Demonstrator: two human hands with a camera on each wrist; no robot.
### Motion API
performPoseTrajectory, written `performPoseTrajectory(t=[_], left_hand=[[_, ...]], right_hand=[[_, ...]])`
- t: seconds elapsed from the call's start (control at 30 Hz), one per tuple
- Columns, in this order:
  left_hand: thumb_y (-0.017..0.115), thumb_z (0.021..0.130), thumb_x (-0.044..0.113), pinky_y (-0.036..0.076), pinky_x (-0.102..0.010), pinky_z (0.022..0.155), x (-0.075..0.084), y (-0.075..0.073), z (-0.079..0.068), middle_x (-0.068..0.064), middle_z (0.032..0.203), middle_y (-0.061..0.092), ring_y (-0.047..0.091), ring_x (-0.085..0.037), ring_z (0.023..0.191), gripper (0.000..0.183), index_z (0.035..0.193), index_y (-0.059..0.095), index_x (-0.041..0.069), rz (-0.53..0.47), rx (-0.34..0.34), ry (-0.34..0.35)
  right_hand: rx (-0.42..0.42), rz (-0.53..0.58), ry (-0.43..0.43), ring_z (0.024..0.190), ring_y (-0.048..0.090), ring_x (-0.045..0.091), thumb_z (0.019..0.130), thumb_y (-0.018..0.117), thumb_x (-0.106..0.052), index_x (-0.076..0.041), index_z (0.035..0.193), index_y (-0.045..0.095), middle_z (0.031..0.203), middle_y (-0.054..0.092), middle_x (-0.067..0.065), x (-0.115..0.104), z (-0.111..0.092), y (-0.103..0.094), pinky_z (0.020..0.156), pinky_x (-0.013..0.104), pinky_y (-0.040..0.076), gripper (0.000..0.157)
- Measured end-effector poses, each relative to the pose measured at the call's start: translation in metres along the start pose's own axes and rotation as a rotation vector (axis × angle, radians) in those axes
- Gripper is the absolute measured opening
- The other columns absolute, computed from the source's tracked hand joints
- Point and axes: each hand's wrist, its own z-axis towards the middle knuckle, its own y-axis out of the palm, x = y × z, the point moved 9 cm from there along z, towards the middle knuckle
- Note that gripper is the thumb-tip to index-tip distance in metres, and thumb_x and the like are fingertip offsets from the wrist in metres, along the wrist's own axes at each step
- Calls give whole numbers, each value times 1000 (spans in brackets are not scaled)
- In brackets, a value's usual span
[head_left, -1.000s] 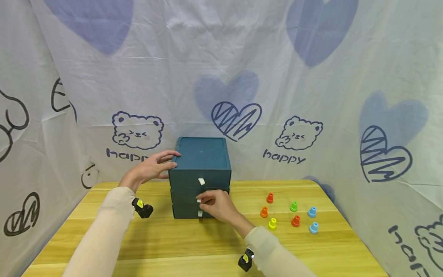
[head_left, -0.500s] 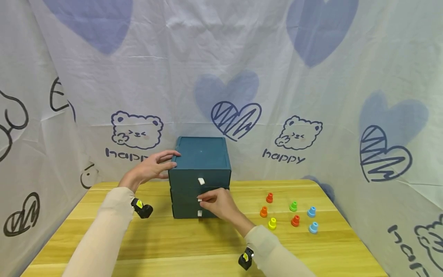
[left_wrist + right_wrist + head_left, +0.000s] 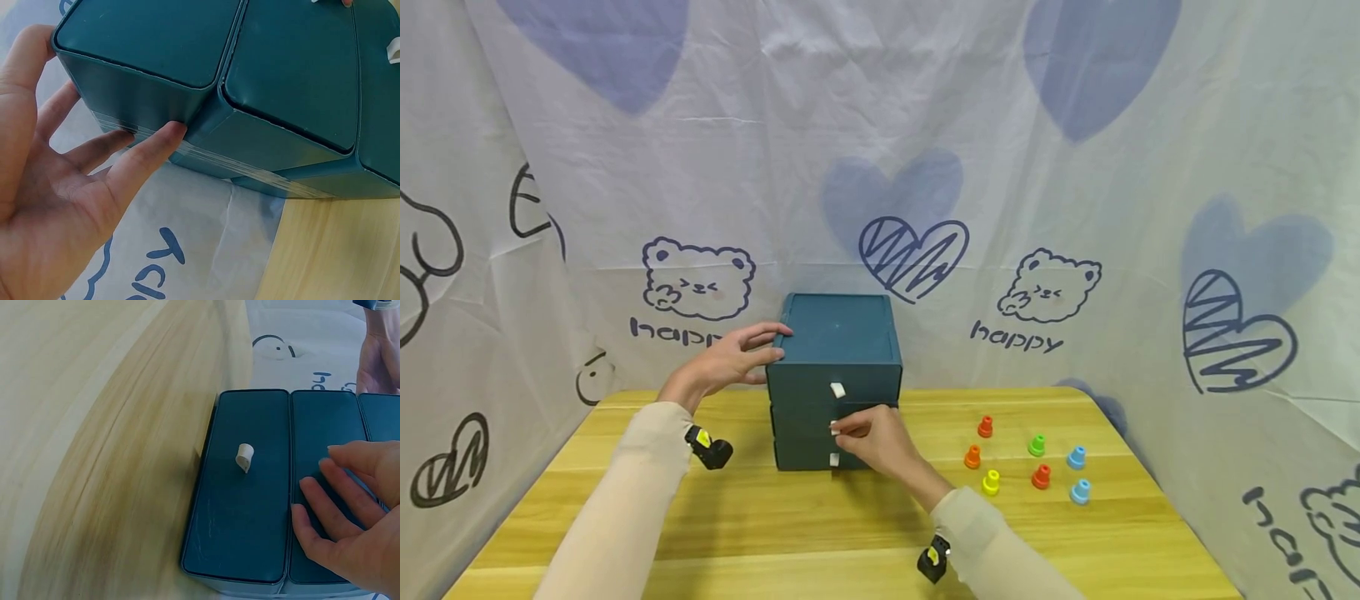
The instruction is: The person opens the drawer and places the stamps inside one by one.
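A dark teal drawer box [image 3: 835,333] of three stacked drawers stands at the table's back; all its fronts look closed. My left hand [image 3: 726,360] rests against its upper left side with spread fingers, which the left wrist view shows touching the side wall [image 3: 137,87]. At the middle drawer, my right hand [image 3: 883,442] pinches the white pull tab [image 3: 834,429] between thumb and index finger, its other fingers loosely bent. That tab is mostly hidden by the fingertips. White tabs also show on the top drawer [image 3: 838,390] and the bottom drawer [image 3: 244,506].
Several small coloured cone-shaped pieces stand right of the box, among them red [image 3: 985,427], orange [image 3: 972,457], yellow [image 3: 991,482], green [image 3: 1037,446] and blue [image 3: 1080,492]. A printed white cloth [image 3: 925,100] hangs behind and beside the wooden table [image 3: 775,533].
Almost nothing differs. Both hands keep their places on the box and at the middle tab; the head view shifts by a few pixels.
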Motion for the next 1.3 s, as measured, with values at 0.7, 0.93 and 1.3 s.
performPoseTrajectory(t=[0.7, 0.93, 1.3], left_hand=[[61, 105, 36, 46, -62, 113, 3, 2, 1, -20, 174, 9, 27, -50, 154, 61, 157, 38, 16, 9, -10, 5], [61, 105, 35, 47, -62, 113, 4, 2, -1, -19, 174, 11, 27, -49, 154, 60, 157, 38, 15, 5, -6, 1], [60, 105, 37, 45, -63, 114, 3, 2, -2, -17, 172, 22, 31, -48, 153, 60, 158, 38, 18, 12, 2, -1]], right_hand=[[53, -14, 11, 86, 78, 19, 94, 75, -9, -10, 105, 83, 104, 81, 9, 2, -3, -4, 68, 19, 61, 14], [51, -16, 5, 85, 78, 18, 93, 76, -10, -10, 105, 83, 104, 81, 8, 2, -4, -4, 68, 18, 61, 14], [57, -2, -21, 81, 77, 16, 92, 77, -12, -10, 103, 83, 100, 82, 7, -2, -10, -2, 68, 17, 61, 13]])
